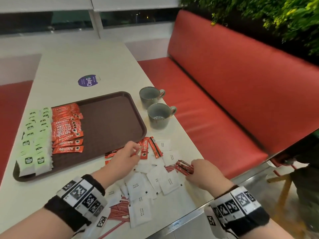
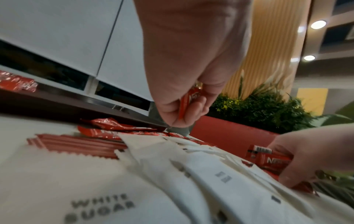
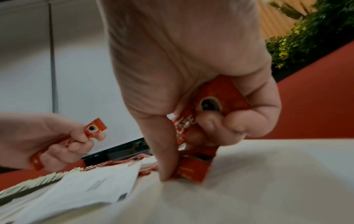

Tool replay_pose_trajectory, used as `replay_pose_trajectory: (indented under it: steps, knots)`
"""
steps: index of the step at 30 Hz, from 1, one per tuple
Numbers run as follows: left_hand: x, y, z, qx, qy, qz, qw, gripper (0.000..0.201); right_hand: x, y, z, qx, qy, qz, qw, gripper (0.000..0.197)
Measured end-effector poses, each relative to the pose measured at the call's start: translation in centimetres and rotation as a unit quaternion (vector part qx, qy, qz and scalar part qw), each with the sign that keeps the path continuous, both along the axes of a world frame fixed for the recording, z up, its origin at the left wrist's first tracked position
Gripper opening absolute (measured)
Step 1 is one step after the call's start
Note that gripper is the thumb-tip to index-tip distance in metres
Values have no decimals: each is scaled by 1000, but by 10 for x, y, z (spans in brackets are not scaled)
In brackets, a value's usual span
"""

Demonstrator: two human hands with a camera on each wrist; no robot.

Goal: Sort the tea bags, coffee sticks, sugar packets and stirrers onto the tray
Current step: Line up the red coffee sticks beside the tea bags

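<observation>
The head view looks down over the white table (image 1: 82, 62); both wrist views sit low, close, sharing scattered white paper sugar packets (image 2: 220, 174).

The place looks like a café or canteen seating booth: a long red padded bench (image 1: 241, 94) runs along the right of a pale surface (image 1: 82, 62), which carries a brown serving tray (image 1: 110, 121) and two grey cups (image 1: 156, 107), with green foliage (image 1: 276, 18) behind the bench.
</observation>
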State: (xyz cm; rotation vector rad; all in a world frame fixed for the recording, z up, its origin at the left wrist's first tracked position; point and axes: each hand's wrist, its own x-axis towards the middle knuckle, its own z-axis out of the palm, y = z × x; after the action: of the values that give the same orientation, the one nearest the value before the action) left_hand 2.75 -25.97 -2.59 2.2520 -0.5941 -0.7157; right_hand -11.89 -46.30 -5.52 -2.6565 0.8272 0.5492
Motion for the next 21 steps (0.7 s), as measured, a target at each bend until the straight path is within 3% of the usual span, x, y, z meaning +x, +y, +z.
replay_pose_trajectory:
  steps: [4, 6, 10, 12, 14, 15, 18, 21]
  knots:
    - [-3, 3, 7, -46, 57, 44, 996, 15, 3, -5, 8, 43, 2, 0, 999, 22]
    - [-5, 4, 10, -78, 73, 33, 994, 23, 2, -5, 22, 123, -63, -27, 990, 28]
    - [-15, -2, 19, -151, 153, -8, 977, 25, 13, 24, 52, 337, -194, -69, 919, 24]
    - [-24, -7, 21, -188, 217, -18, 958, 32, 29, 49, 62, 333, -204, -7, 920, 19]
    - [-31, -11, 17, -242, 269, 44, 931, 38, 50, 75, 65, 275, -221, 61, 934, 16]
    - [-32, -12, 16, -268, 280, 94, 917, 34, 59, 87, 66, 248, -236, 77, 936, 24]
    - [-25, -3, 20, -315, 254, 216, 889, 25, 77, 113, 68, 242, -255, 97, 931, 35]
    - [-11, 21, 24, -329, 248, 287, 865, 27, 88, 117, 66, 247, -207, 168, 932, 15]
